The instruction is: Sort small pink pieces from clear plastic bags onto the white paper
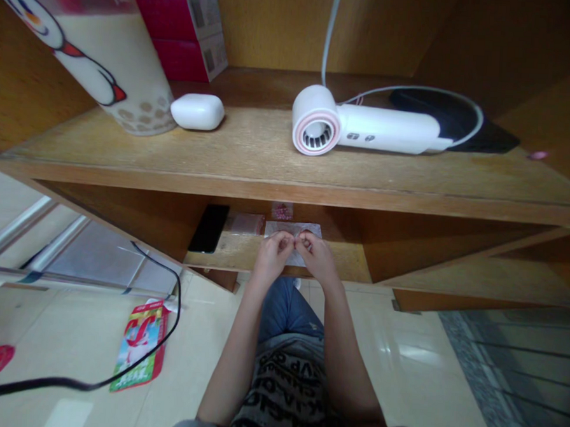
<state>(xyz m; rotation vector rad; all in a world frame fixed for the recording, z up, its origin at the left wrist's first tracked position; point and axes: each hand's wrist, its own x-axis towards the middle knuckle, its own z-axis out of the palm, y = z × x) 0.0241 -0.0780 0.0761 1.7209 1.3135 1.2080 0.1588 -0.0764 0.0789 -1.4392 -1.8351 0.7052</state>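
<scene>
My left hand (279, 245) and my right hand (311, 245) meet over the lower shelf, their fingertips pinched close together. Whatever lies between the fingers is too small to make out. Beneath them is a whitish sheet (317, 228), partly covered by both hands. Just behind the sheet sits a small clear bag with pink-red bits (282, 210). To the left of the hands lie a flat clear plastic bag (246, 223) and a black phone (209, 229).
On the upper shelf stand a bubble tea cup (130, 59), a white earbud case (197, 111), magenta boxes (180, 29) and a white hair dryer (380, 127) with its cord. A black cable (179, 297) hangs at left above a colourful packet (140, 343) on the floor.
</scene>
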